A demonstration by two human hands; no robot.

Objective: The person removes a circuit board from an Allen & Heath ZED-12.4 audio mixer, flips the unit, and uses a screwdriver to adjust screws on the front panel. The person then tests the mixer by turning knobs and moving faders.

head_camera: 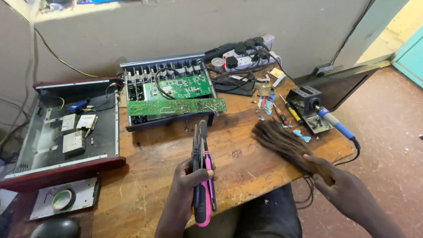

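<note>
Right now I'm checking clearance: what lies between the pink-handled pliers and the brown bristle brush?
Head view: only bare wooden tabletop separates the pink-handled pliers in the left hand from the brown bristle brush under the right hand.

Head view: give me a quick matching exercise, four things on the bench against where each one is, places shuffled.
Things:
1. pliers
2. brush
3. soldering iron
4. tape roll

Places:
A. under the right hand, bristles lying on the wooden table
B. on a grey plate at the table's near left corner
C. gripped upright in the left hand
D. resting in its stand at the table's right edge

Pairs: 1-C, 2-A, 3-D, 4-B
</note>
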